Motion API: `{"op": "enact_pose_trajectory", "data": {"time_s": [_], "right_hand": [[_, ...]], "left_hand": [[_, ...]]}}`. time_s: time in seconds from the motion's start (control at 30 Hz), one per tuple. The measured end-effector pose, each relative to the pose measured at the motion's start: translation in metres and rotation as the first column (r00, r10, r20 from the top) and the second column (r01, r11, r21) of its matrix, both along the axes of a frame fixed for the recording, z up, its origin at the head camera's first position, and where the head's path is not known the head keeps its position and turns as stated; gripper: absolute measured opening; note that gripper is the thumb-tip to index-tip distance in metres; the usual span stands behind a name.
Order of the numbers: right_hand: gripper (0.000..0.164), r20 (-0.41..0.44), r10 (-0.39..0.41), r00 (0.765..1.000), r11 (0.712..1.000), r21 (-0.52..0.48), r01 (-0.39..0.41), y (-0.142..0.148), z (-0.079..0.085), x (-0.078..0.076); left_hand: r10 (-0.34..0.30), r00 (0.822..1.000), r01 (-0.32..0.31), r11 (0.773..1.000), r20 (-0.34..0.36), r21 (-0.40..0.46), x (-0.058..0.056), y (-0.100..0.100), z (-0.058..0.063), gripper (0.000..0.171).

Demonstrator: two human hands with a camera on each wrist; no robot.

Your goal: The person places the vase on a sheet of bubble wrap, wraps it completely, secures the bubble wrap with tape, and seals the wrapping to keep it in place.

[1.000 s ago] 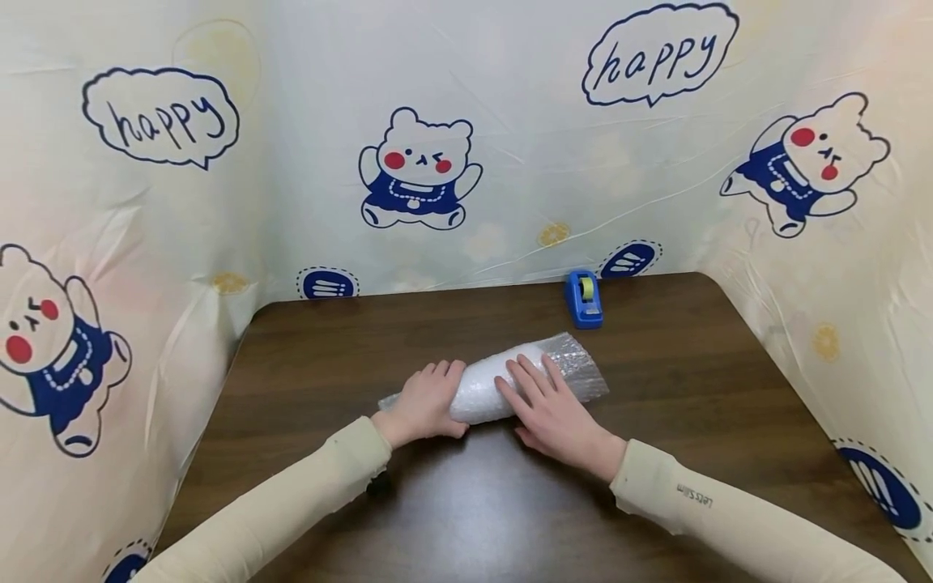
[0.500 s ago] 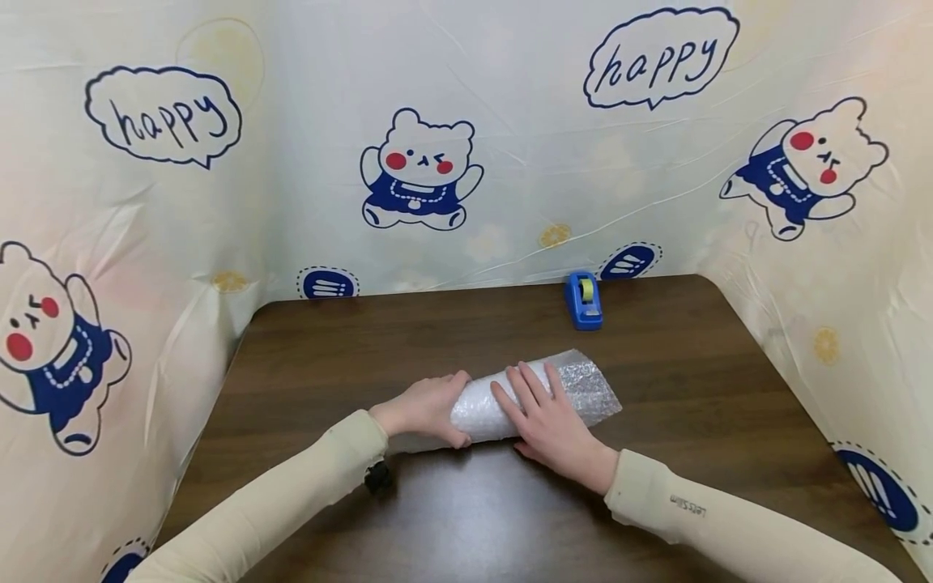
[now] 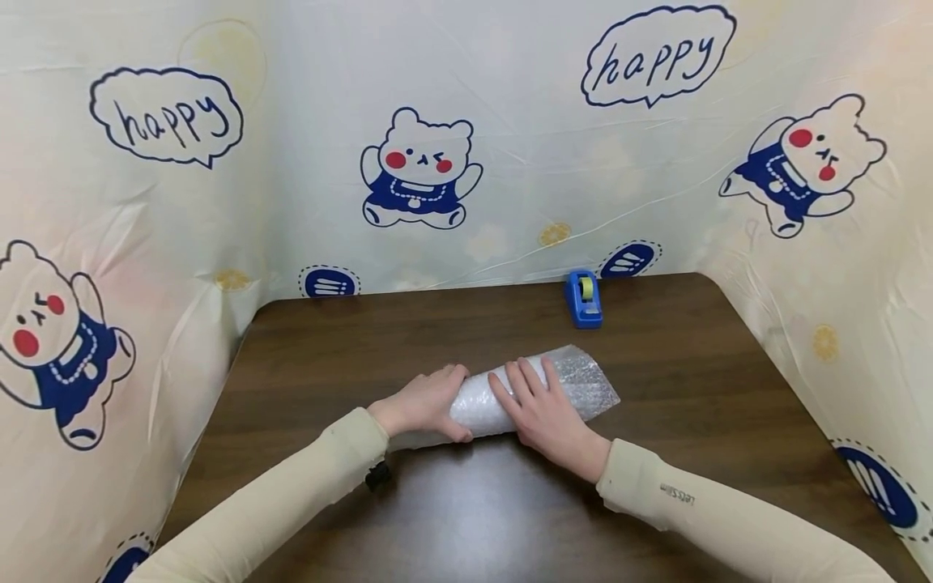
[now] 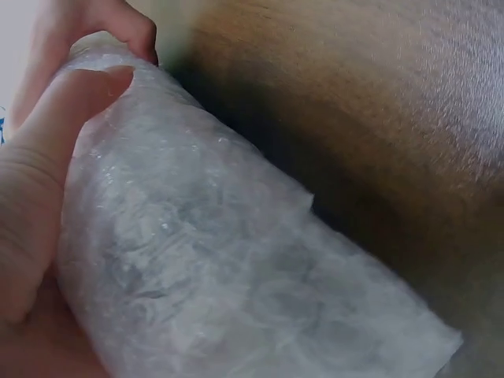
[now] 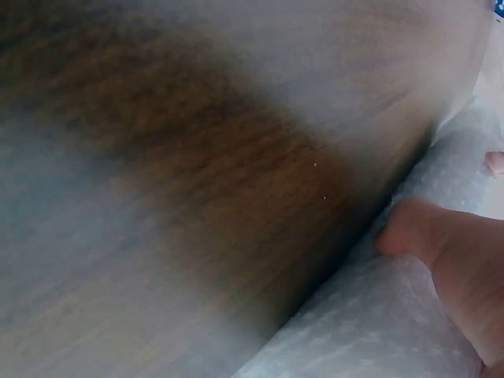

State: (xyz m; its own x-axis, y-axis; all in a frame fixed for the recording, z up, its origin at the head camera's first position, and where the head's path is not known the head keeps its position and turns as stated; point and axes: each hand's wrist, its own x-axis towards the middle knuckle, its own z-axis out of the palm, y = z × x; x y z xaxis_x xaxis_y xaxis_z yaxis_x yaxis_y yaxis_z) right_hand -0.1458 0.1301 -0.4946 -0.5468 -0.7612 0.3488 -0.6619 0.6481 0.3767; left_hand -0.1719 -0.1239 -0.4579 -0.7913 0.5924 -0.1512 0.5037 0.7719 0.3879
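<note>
A whitish roll of bubble wrap (image 3: 483,406) lies slantwise at the middle of the table, its see-through loose end flaring out to the right. My left hand (image 3: 424,402) grips the roll's left part, thumb on the near side and fingers over the far side. Around its middle, my right hand (image 3: 545,419) holds it with spread, bent fingers across the top. In the left wrist view the bubble wrap (image 4: 205,244) fills the centre, its wrinkled edge near the tabletop. A thumb presses on the wrap (image 5: 370,323) in the right wrist view. What lies inside the roll is hidden.
A blue tape dispenser (image 3: 584,301) with yellowish tape stands near the back edge of the dark wooden table (image 3: 321,348). A pale curtain (image 3: 517,162) printed with bears surrounds the table at the back and on both sides.
Over the second, the roll has come a little nearer and its flared end has shifted slightly right. Both hands moved with it, the left thumb lower on its near side.
</note>
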Motion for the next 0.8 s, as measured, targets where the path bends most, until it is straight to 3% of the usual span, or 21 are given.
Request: {"op": "enact_pose_trajectory", "data": {"time_s": [0.17, 0.4, 0.57, 0.8], "right_hand": [[0.097, 0.053, 0.006, 0.999, 1.000, 0.001, -0.006, 0.000, 0.004, -0.004], [0.107, 0.149, 0.025, 0.989, 1.000, -0.004, -0.025, 0.000, 0.014, -0.013], [0.107, 0.213, 0.061, 0.975, 0.998, -0.031, -0.056, 0.000, 0.020, -0.022], [0.106, 0.310, 0.074, 0.948, 0.997, -0.043, -0.064, -0.002, 0.029, -0.033]], "left_hand": [[-0.053, 0.986, 0.043, 0.997, -0.159, -0.066, 0.001, 0.000, 0.001, 0.088], [-0.047, 0.971, 0.040, 0.999, -0.235, -0.035, 0.001, 0.000, 0.001, 0.085], [-0.046, 0.961, 0.044, 0.999, -0.274, -0.014, 0.004, -0.004, 0.001, 0.074], [-0.041, 0.939, 0.043, 0.999, -0.340, -0.002, 0.008, -0.005, 0.000, 0.074]]}}
